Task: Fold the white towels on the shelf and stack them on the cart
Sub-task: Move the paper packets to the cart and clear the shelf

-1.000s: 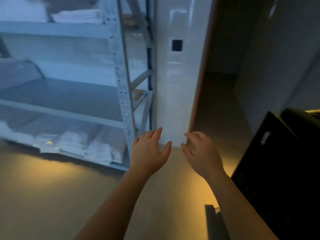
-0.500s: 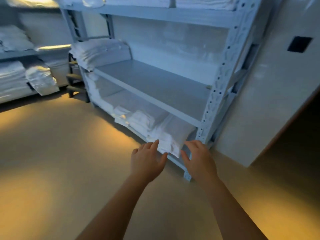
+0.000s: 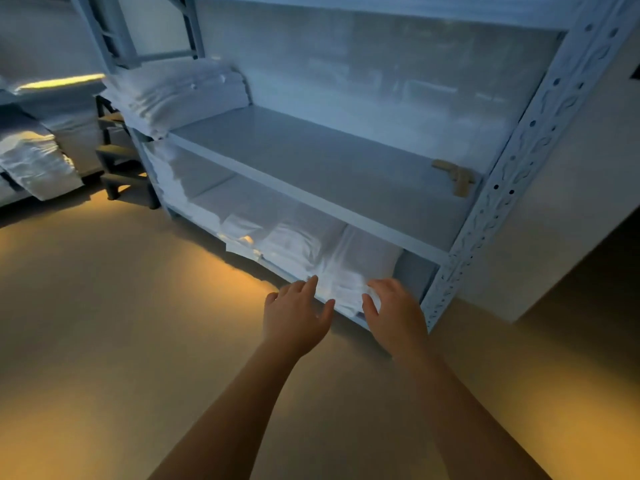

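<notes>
Hands both relaxed and holding nothing, left hand (image 3: pixel 294 315) and right hand (image 3: pixel 394 313) reaching just in front of white towels (image 3: pixel 343 271) on bottom shelf (image 3: pixel 414 278) of metal rack.

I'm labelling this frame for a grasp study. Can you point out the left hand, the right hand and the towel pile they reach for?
left hand (image 3: pixel 294 317), head view, back of the hand
right hand (image 3: pixel 398 313), head view, back of the hand
towel pile (image 3: pixel 349 271), head view, front face of the folded stack
</notes>
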`<state>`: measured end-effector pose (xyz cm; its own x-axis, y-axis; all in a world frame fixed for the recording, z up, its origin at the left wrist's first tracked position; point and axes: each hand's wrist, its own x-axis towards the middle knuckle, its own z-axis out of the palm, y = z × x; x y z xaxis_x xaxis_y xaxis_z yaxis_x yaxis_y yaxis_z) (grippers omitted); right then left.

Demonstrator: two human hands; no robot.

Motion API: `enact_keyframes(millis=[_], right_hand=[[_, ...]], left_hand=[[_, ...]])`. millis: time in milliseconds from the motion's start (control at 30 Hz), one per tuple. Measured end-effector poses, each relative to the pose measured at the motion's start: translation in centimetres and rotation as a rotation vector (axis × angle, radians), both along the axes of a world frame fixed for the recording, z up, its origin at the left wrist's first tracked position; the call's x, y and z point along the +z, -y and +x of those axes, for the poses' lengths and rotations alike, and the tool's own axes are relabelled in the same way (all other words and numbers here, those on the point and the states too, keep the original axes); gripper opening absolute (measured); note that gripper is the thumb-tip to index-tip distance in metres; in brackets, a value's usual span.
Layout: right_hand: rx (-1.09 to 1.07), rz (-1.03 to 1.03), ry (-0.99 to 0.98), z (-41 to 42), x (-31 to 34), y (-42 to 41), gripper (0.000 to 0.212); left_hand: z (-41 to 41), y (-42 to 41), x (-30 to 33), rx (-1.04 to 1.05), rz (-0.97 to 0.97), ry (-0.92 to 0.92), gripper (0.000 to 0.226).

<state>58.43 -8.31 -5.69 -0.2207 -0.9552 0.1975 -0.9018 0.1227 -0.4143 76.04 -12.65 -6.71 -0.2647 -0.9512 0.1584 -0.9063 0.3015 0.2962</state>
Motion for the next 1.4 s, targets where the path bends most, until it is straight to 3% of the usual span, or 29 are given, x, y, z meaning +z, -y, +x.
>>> enact_keyframes(millis=[433, 667, 1167, 1400], right_hand=[[-0.272, -0.025, 0.037, -4.3, -3.5, 17.7, 0.034], [-0.382, -0.036, 0.053, -6.3, -2.0, 27.2, 0.032], [-0.726, -0.066, 0.133, -11.3, -2.5, 37.4, 0.027], [-0.764, -0.060, 0.081, -16.1, -4.9, 41.6, 0.031]], left_hand=[[-8.2, 21.5, -2.1, -0.271, -0.008, 0.041, 0.065], [-10.0, 32.4, -1.1, -0.324, -0.014, 0.039, 0.066], [-18.3, 47.7, -1.8, -0.692, -0.027, 0.090, 0.068], [-24.6, 52.8, -4.6, -0.807, -0.045, 0.100, 0.070]])
